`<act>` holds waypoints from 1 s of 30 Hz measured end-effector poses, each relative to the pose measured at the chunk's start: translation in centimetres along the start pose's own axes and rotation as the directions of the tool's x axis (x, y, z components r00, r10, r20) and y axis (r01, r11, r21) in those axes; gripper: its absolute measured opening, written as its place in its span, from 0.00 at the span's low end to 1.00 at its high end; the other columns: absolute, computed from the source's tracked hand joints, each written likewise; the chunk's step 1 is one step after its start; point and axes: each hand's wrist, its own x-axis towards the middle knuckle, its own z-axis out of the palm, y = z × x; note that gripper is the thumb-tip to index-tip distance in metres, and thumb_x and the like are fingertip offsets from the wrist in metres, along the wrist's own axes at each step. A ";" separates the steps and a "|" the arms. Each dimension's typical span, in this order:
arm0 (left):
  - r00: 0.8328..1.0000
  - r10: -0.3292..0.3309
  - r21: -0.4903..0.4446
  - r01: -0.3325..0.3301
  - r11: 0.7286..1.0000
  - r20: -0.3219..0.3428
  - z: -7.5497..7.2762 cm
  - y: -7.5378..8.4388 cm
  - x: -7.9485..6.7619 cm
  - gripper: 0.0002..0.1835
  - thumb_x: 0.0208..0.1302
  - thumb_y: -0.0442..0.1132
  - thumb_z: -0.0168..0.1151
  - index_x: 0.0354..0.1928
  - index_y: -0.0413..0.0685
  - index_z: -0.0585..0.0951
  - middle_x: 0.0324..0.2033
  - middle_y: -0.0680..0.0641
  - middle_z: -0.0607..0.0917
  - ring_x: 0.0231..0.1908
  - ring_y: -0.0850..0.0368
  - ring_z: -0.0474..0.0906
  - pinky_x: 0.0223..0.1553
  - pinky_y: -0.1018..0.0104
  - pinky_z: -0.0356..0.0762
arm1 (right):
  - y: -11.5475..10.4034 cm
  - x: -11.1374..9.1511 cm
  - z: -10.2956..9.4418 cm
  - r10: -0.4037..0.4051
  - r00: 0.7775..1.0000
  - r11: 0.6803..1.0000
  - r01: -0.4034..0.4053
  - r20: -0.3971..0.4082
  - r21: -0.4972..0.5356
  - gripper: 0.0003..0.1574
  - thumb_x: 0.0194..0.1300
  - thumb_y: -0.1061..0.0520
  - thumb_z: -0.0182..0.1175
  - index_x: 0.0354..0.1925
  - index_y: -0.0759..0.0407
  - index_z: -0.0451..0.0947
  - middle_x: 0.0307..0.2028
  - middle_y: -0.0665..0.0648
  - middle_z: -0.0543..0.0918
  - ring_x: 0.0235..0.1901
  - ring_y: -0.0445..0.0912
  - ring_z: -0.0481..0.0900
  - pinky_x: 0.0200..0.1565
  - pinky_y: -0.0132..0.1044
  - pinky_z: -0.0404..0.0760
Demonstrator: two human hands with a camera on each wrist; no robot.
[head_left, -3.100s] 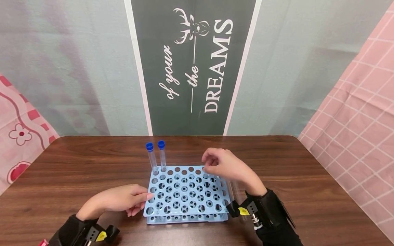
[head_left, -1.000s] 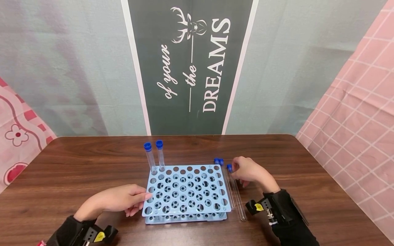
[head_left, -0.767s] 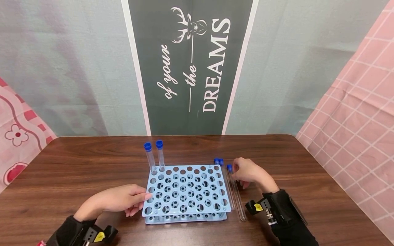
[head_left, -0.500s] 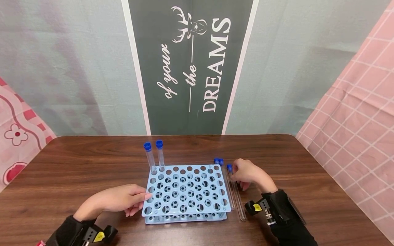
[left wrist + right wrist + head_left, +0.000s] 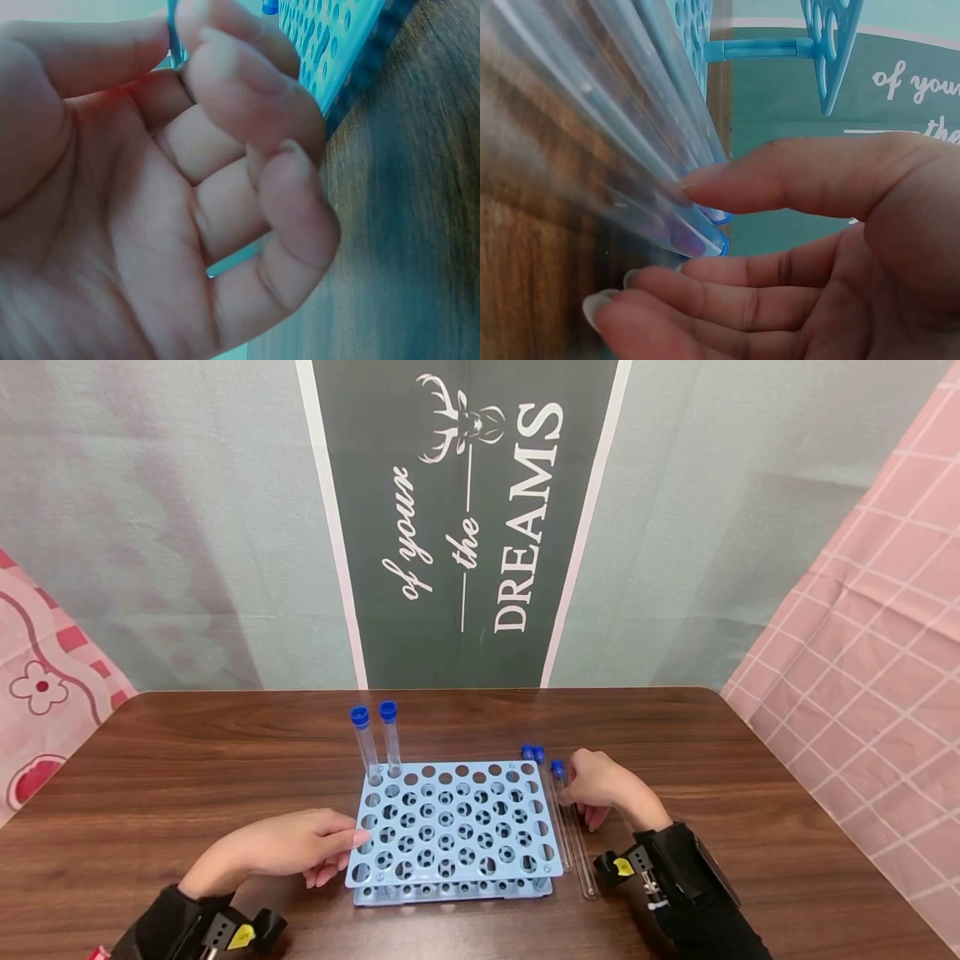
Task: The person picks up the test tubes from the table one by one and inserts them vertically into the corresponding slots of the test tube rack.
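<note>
My left hand (image 5: pixel 292 843) grips the left edge of a light blue test tube rack (image 5: pixel 420 885), thumb on top and fingers curled beneath; the left wrist view shows the thumb and index finger at its edge. Two clear tubes with blue caps, a left one (image 5: pixel 367 750) and a right one (image 5: pixel 393 745), stand in the rack's back left holes. Right of the rack, my right hand (image 5: pixel 603 781) pinches a blue-capped test tube (image 5: pixel 582 860) just below its cap. In the right wrist view, the thumb lies on this tube (image 5: pixel 641 176) and a fingertip shows through it.
Two more capped tubes lie side by side between the held tube and the rack, their blue caps (image 5: pixel 533 753) near the rack's back right corner. All this is on a dark wooden table (image 5: pixel 247 752). A printed curtain (image 5: pixel 465 668) hangs behind its far edge.
My right hand has gone from over the rack's back right corner to the tubes on the right. The pinched tube has lately shifted slightly left. My left hand keeps its grip.
</note>
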 end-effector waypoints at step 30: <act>1.000 -0.007 0.005 0.007 1.000 -0.004 0.0 0.1 0.0 0.22 0.70 0.47 0.43 0.19 0.44 0.71 0.11 0.56 0.70 0.12 0.63 0.66 0.15 0.70 0.70 | 0.0 0.0 0.2 0.036 0.998 0.999 -0.037 0.052 0.016 0.13 0.53 0.63 0.60 0.18 0.66 0.69 0.11 0.60 0.75 0.09 0.49 0.76 0.13 0.37 0.78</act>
